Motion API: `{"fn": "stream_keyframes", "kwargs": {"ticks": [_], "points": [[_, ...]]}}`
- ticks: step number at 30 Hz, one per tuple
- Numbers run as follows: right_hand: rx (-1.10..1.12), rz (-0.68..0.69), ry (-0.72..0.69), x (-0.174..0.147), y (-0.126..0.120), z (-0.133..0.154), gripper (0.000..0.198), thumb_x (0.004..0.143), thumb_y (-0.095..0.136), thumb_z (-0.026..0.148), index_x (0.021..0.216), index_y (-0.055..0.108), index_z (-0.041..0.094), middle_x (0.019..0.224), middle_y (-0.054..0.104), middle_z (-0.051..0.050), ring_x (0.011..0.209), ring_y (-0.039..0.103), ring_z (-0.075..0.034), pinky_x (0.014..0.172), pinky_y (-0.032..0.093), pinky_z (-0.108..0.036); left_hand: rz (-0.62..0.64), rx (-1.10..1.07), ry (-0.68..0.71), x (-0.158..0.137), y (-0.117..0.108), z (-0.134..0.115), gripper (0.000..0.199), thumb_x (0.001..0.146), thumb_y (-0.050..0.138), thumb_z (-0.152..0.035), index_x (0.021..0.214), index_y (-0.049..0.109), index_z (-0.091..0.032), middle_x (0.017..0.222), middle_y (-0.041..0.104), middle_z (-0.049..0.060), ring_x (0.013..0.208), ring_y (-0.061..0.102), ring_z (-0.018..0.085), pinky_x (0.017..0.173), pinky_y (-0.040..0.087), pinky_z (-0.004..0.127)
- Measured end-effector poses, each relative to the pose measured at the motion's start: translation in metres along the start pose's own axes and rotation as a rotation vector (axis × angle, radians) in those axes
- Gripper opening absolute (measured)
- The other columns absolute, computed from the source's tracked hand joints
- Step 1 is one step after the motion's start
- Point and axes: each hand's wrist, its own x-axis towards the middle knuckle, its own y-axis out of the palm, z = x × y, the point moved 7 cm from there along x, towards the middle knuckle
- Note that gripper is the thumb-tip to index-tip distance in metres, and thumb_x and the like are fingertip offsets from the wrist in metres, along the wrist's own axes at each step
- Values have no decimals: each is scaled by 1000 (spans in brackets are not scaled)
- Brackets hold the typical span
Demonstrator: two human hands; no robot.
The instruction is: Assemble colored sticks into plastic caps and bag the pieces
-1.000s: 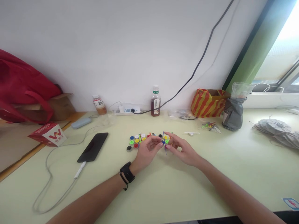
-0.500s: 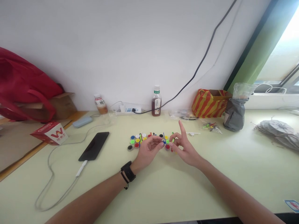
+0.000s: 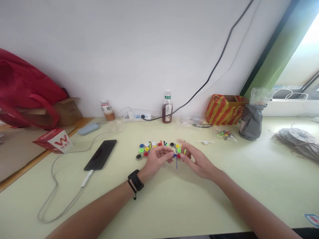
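Now a small blue piece [image 3: 175,155] is being pinched between the thumb and fingertips of the left hand [image 3: 157,158], a thin blue bar [image 3: 176,164] being carried just right of that grip. The index finger of the right hand [image 3: 199,162], which was being pointed straight up half a second ago, is being lowered toward the bar — its tip is being blurred. Nothing is visibly being gripped by the right hand; its thumb and index finger are being kept apart, and whether the bar is being touched cannot be told. More of the bar's length is being exposed now — presumably it is being flicked or turned while the left grip is being kept firm. Beyond and left of the grip, coloured discs [image 3: 141,150] are being left lying on the table [image 3: 154,205].
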Motion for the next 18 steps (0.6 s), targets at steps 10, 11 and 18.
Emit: {"fn": "stream_keyframes", "kwargs": {"ticks": [10,11,18], "points": [[291,-14,130,9,-5,-4,26,99,61,49,98,61,23,87,68,-4,77,66,-19,70,52,-33,-5,-15,45,0,1,-4,27,81,85,-36,93,75,-14,81,74,6,70,69,15,69,59,28],[310,-3,133,9,-2,-4,25,99,62,48,107,60,24,91,69,-4,81,67,-20,73,53,-33,5,-17,53,-1,2,-4,27,81,86,-35,94,75,-14,83,74,6,72,69,15,70,60,28],[373,84,158,8,11,-8,22,100,62,44,104,64,22,88,68,-4,79,63,-17,75,52,-34,42,53,89,-3,8,0,26,80,87,-32,93,73,-15,93,75,7,85,73,17,81,61,30]]}}
